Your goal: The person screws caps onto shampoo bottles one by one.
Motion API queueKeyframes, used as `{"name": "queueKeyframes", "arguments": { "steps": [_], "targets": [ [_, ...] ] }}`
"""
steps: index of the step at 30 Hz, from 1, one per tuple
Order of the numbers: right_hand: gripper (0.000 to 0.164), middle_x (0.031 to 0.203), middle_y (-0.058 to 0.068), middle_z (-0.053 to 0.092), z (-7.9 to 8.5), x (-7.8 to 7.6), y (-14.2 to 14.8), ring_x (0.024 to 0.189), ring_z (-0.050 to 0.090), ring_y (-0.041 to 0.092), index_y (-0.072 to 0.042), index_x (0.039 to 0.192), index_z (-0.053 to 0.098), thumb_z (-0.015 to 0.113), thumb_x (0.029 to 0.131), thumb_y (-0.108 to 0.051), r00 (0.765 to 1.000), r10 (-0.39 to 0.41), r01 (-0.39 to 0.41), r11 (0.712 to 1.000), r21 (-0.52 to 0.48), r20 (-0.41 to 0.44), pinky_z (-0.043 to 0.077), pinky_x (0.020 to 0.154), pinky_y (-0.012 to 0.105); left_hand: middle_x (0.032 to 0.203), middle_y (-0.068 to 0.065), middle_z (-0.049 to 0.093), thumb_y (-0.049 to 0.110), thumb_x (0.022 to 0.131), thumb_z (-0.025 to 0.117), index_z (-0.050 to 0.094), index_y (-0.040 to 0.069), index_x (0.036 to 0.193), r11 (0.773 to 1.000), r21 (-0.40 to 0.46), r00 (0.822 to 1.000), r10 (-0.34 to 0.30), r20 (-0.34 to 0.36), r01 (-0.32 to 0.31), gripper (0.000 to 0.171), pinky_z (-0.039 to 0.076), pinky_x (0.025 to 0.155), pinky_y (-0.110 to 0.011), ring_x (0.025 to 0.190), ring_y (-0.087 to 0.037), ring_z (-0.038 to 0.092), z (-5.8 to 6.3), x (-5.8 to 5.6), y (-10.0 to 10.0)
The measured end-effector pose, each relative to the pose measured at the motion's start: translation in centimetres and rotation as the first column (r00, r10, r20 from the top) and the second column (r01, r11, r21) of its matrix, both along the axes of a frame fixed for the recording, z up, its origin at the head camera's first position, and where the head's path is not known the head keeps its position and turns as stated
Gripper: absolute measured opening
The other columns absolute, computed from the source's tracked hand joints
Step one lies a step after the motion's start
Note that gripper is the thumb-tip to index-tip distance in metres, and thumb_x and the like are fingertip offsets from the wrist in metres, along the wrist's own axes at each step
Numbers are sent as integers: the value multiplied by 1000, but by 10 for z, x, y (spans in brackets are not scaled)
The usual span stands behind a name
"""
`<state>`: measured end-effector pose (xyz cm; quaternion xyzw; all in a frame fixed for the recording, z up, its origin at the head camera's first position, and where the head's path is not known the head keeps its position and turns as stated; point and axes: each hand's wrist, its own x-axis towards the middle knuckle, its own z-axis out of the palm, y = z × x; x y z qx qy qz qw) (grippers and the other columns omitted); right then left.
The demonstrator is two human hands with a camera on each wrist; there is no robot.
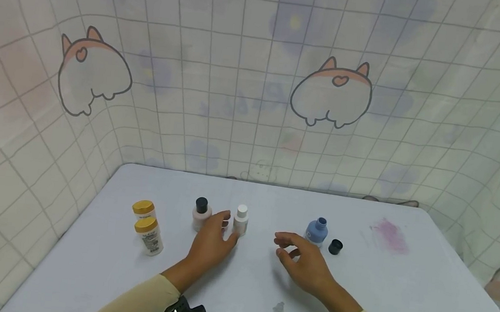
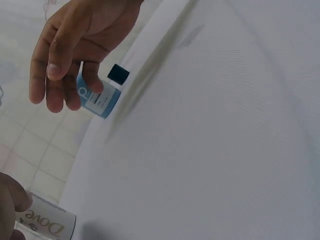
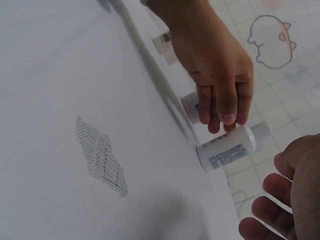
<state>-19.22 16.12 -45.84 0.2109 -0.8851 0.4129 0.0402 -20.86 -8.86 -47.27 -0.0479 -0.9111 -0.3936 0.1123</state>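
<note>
My left hand (image 1: 212, 242) is between a small pale pink bottle (image 1: 200, 217) with a black cap and a white bottle (image 1: 241, 223) with a white cap. Its thumb and fingertips are right at the white bottle, loosely bent and not wrapped round it. "Dove" is printed on that white bottle (image 2: 47, 219) in the left wrist view. My right hand (image 1: 305, 266) hovers over the table, fingers relaxed, holding nothing. Just beyond it stands a blue bottle (image 1: 317, 231) with its mouth uncovered. A black cap (image 1: 335, 246) lies on the table to the right of the blue bottle.
Two white bottles with yellow lids, one in front (image 1: 151, 240) and one behind (image 1: 144, 208), stand at the left. The white table (image 1: 247, 289) carries a pink smear (image 1: 391, 236) at the right and a grey patch (image 1: 278, 310) near the front. A tile-patterned curtain (image 1: 247, 86) encloses the back.
</note>
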Motion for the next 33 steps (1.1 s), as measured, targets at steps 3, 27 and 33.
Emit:
{"name": "queueKeyframes", "arguments": {
  "steps": [3, 27, 33],
  "targets": [
    [33, 107, -10, 66, 0, 1, 3, 94, 57, 1, -35, 119, 58, 65, 90, -22, 1000, -10, 10, 1000, 0, 3, 54, 74, 31, 112, -6, 61, 22, 83, 71, 55, 4, 120, 1000, -6, 1000, 15, -7, -15, 44, 52, 81, -32, 98, -17, 60, 0, 6, -1],
    [29, 106, -7, 66, -11, 4, 41, 94, 58, 6, -36, 119, 57, 63, 90, -32, 999, -41, 41, 999, 11, -10, 53, 72, 28, 109, 1, 63, 37, 89, 65, 59, 13, 114, 915, 124, 920, -391, 35, 385, 36, 51, 83, -30, 99, -11, 58, -7, 18, 21],
    [31, 105, -8, 66, -13, 3, 48, 96, 58, 4, -33, 120, 58, 65, 90, -28, 998, -38, 39, 999, 23, -41, 53, 73, 28, 111, 0, 62, 37, 89, 64, 59, 12, 116, 907, 143, 914, -405, 32, 397, 37, 49, 86, -29, 102, -9, 57, -7, 14, 32]
  ]
}}
